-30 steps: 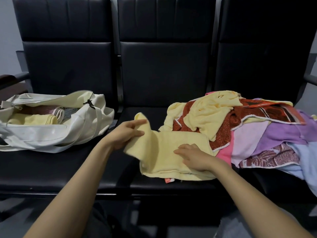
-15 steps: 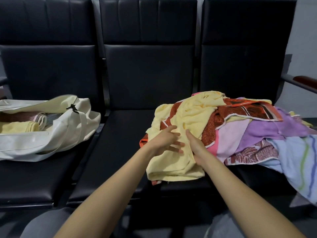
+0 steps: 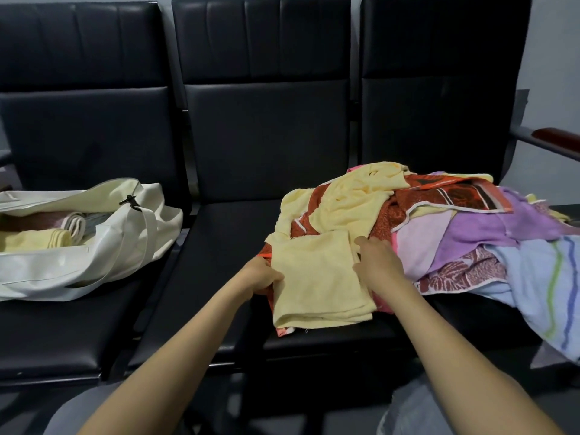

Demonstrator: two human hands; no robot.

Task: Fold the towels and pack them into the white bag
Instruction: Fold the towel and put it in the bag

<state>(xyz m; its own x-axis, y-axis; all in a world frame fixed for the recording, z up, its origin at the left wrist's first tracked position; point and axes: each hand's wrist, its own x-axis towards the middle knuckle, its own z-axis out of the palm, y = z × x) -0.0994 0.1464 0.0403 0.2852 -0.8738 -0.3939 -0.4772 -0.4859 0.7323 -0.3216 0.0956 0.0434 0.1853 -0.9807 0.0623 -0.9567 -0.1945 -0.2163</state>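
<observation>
A folded pale yellow towel (image 3: 317,281) lies on the front edge of the towel pile, on the middle seat. My left hand (image 3: 262,276) grips its left edge, fingers tucked under the cloth. My right hand (image 3: 378,262) rests at its right edge with fingers bent; whether it pinches the cloth is unclear. The pile of loose towels (image 3: 439,227) spreads to the right: yellow, red patterned, purple, pink and blue striped. The white bag (image 3: 103,246) lies open on the left seat with rolled towels (image 3: 37,237) inside.
Three black padded seats (image 3: 219,240) stand in a row with tall backrests. A wooden armrest (image 3: 555,138) sticks out at the far right. The blue striped towel (image 3: 546,287) hangs over the right seat's front edge. My knees show at the bottom.
The left half of the yellow towel has been folded over to the right, making a narrower rectangle. My hands moved from its top to its two side edges.
</observation>
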